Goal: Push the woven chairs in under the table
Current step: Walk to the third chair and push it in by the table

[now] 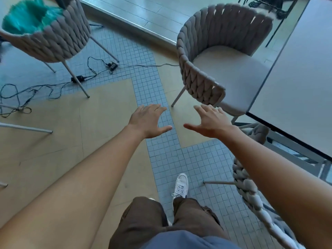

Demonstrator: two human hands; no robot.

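A beige woven chair (pixel 201 76) with a pale seat cushion stands at the left edge of the white table (pixel 301 83), its seat partly under the tabletop. My left hand (pixel 149 121) and my right hand (pixel 212 123) reach forward, fingers apart and empty, just short of the chair's near armrest. My right hand is a little below that woven rim, not touching it. A second woven chair (pixel 249 191) sits tucked under the table at the lower right, partly hidden by my right arm. A third woven chair (pixel 53 42) stands apart at the upper left.
A teal fluffy cushion (pixel 27 17) lies in the far left chair. Black cables and a power adapter (pixel 112 65) trail across the tiled floor between the chairs. Thin metal legs (pixel 27 128) of other furniture poke in from the left edge. My white shoe (pixel 180 186) stands on the tiles.
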